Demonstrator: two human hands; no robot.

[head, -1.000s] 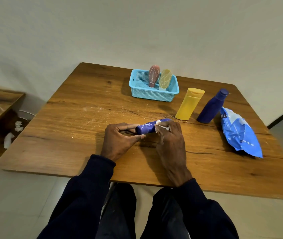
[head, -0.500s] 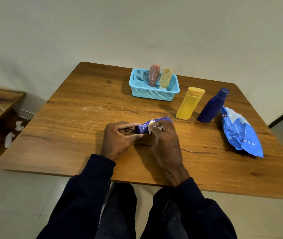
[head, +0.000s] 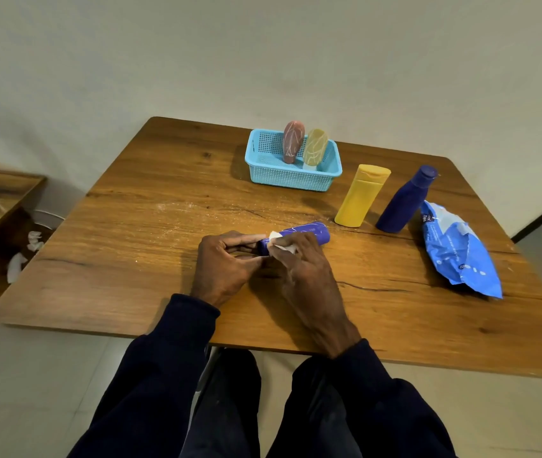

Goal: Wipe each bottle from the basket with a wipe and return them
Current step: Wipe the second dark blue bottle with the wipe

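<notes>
Open tabletop [head: 150, 226] lies left; yellow bottle [head: 360, 196] and navy bottle [head: 403, 201] crowd the right.

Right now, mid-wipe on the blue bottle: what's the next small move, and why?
Probably slide the wipe rightward along the blue bottle. The right hand presses it near the end the left hand grips, and the bottle's far end lies uncovered, so that stretch may need wiping.

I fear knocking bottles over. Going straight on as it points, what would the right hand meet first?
The purple bottle that the right hand holds a wipe on; past it, probably only bare table left of the basket, though depth is unclear.
</notes>
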